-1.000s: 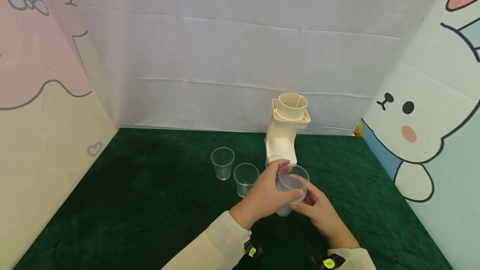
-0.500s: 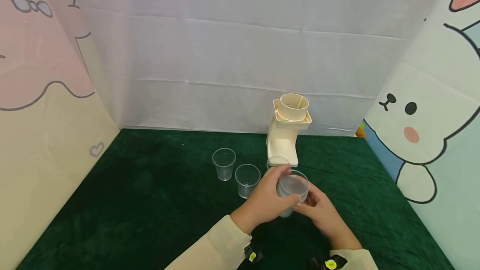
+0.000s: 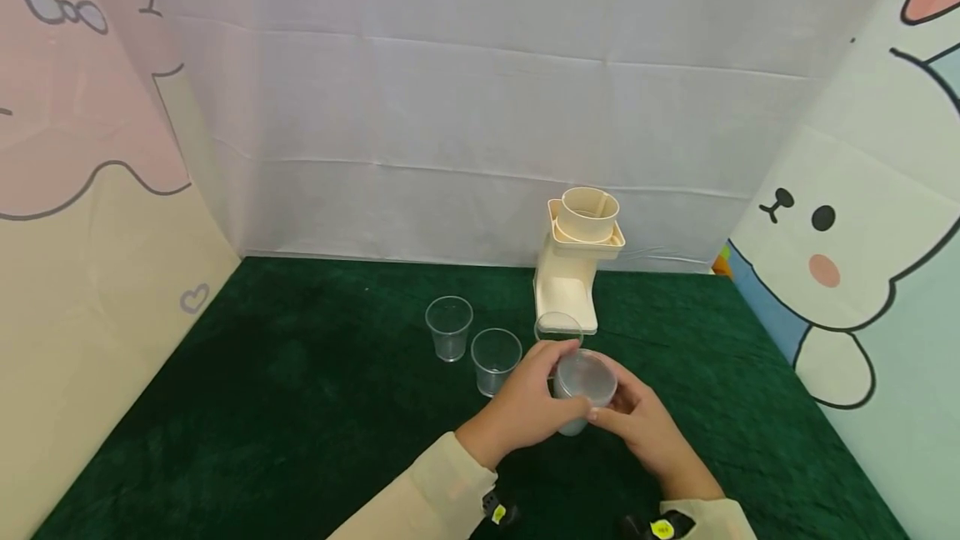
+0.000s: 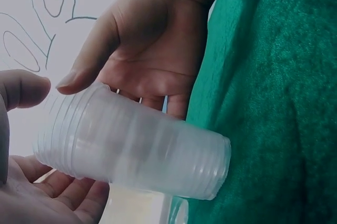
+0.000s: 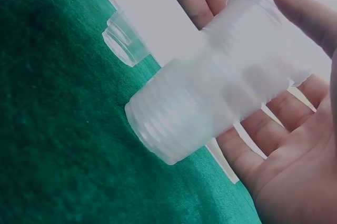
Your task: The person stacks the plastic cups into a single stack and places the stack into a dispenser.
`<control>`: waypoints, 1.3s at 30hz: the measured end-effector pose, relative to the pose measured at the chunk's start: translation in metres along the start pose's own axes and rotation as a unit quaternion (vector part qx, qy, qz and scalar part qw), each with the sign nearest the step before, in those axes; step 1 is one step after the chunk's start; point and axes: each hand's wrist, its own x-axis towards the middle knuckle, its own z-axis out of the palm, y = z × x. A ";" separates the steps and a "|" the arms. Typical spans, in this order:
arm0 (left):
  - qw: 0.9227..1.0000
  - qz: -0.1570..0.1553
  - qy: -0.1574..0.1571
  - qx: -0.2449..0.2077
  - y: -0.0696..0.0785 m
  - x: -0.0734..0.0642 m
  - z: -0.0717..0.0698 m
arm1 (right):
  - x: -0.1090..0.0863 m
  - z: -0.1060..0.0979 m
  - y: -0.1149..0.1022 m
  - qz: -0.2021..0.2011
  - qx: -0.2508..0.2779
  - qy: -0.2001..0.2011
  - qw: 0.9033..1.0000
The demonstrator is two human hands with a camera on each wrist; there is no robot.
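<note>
Both hands are around a stack of nested clear plastic cups [image 3: 585, 380], held near the front middle of the green cloth. My left hand [image 3: 525, 402] grips the stack near its rims from the left, thumb in front and fingers behind. From the right, my right hand [image 3: 643, 427] holds it with its thumb on the near side and fingers behind. In the left wrist view the stack [image 4: 142, 142] shows several rims close together. The right wrist view shows the stack's base [image 5: 158, 124] close above or on the cloth; which one I cannot tell.
Two single clear cups, one farther left [image 3: 450, 330] and one nearer [image 3: 495, 363], stand left of the hands. Behind my left fingers is a third cup [image 3: 558, 325], partly hidden. A cream plastic stand [image 3: 566, 273] with a round holder on top stands at the back.
The uppermost cup has sunk down into the stack, its rim now lower and level with the others. My left hand has moved down with it; the right hand has stayed nearly still.
</note>
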 end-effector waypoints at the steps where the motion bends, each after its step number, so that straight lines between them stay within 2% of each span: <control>1: 1.000 0.001 -0.001 -0.001 -0.001 0.000 0.000 | 0.000 0.000 0.000 0.003 -0.002 0.002 1.000; 6: 1.000 0.006 -0.006 -0.002 -0.003 -0.001 -0.002 | 0.000 -0.001 0.002 0.018 -0.006 0.008 1.000; 15: 1.000 0.007 -0.007 -0.010 -0.005 -0.002 -0.006 | 0.000 -0.001 0.004 0.017 -0.007 0.005 1.000; 22: 1.000 0.026 -0.002 -0.009 0.001 0.000 -0.009 | 0.001 -0.001 0.002 0.019 -0.003 0.006 1.000; 30: 1.000 0.027 0.006 0.005 0.005 0.000 -0.011 | 0.000 -0.001 0.002 0.019 0.005 -0.001 1.000; 39: 0.999 0.050 0.019 0.010 0.017 -0.002 -0.026 | 0.000 0.000 0.000 0.028 0.001 0.005 1.000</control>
